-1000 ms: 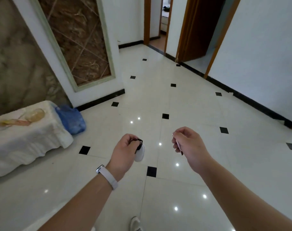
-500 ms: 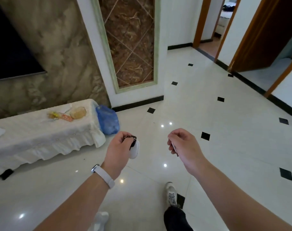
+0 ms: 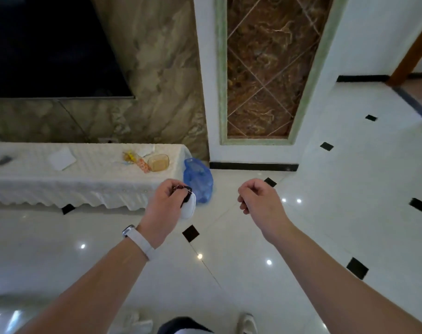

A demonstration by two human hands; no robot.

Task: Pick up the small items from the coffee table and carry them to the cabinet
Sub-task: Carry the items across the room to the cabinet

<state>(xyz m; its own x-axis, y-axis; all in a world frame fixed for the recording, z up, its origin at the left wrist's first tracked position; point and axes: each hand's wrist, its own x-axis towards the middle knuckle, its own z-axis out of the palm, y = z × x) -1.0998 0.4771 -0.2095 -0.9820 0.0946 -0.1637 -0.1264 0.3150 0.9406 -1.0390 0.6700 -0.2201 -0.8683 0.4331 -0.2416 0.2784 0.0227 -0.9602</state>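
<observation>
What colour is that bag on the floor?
The bag is see-through blue, shown in the head view.

A glossy white tiled floor point(image 3: 349, 189) with small black diamond insets reflected ceiling lights, meeting a veined marble wall point(image 3: 157, 68), a green-framed brown marble panel point(image 3: 265, 68), and a low cloth-draped cabinet point(image 3: 60, 189).
</observation>
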